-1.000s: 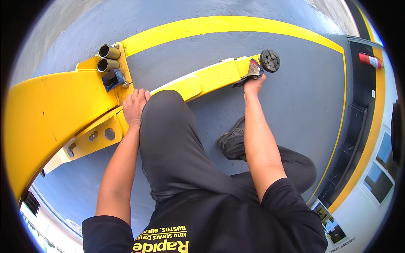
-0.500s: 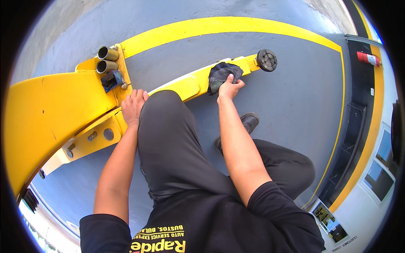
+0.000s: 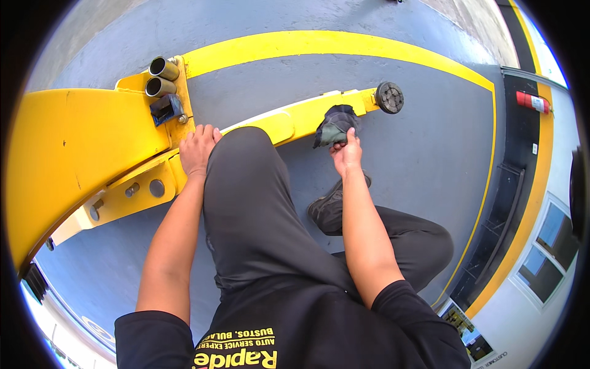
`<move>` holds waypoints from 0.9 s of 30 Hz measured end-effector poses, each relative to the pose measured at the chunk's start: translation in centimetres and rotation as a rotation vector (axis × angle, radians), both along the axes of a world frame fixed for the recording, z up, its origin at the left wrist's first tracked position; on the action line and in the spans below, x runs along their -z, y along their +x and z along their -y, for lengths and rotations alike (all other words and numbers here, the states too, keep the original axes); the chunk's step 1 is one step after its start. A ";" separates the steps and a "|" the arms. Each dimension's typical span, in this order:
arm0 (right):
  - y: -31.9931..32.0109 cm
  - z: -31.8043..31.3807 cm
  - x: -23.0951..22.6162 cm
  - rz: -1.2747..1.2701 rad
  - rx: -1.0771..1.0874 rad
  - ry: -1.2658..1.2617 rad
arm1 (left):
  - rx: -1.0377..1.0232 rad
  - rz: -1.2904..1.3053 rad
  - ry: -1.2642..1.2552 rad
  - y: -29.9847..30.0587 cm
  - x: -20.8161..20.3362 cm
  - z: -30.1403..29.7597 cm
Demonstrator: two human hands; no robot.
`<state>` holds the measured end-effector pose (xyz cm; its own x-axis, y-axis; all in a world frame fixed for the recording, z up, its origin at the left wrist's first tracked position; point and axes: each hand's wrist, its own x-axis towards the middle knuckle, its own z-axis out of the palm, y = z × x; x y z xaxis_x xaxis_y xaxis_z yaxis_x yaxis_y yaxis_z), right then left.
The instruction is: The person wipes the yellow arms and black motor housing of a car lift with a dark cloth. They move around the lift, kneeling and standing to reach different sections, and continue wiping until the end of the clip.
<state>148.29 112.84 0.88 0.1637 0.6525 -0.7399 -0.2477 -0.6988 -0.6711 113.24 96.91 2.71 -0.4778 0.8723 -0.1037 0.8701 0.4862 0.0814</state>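
Observation:
My right hand (image 3: pixel 348 154) pinches a crumpled dark grey rag (image 3: pixel 336 125) by its near side, thumb on top. The rag lies against the near edge of a long yellow car-lift arm (image 3: pixel 304 117), close to its outer section. At the arm's far end sits a round black rubber pad (image 3: pixel 389 98). My left hand (image 3: pixel 198 149) rests at the arm's inner end, beside my raised knee. Its fingers lie over the yellow metal and it holds nothing.
The lift's big yellow base (image 3: pixel 80 147) fills the left side, with two metal tubes (image 3: pixel 161 77) and a dark blue bracket (image 3: pixel 166 109) on it. Yellow lines mark the grey floor (image 3: pixel 430 154). A red fire extinguisher (image 3: pixel 532 102) hangs on the right wall.
My right hand has drawn the rag a little to the right and nearer to me, toward the arm's near edge. My left hand stays on the lift arm.

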 end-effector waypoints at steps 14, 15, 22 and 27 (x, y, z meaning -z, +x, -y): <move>-8.2 -3.4 0.9 0.698 -0.033 -0.024 | 0.002 -0.042 0.011 0.3 -0.2 -0.2; -7.8 -4.4 0.6 0.761 -0.048 -0.040 | -0.003 -0.038 -0.002 0.2 -0.2 -0.1; -7.5 -2.6 -0.1 1.331 -0.768 0.744 | 0.006 -0.035 0.047 0.3 -0.3 -0.1; -9.6 0.5 0.9 1.245 -0.993 0.816 | 0.008 -0.055 0.065 0.3 -0.3 -0.2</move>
<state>138.72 112.35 0.01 -0.3248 0.9453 0.0290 0.8884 0.3154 -0.3335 113.55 97.10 2.96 -0.4739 0.8803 -0.0208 0.8780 0.4742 0.0645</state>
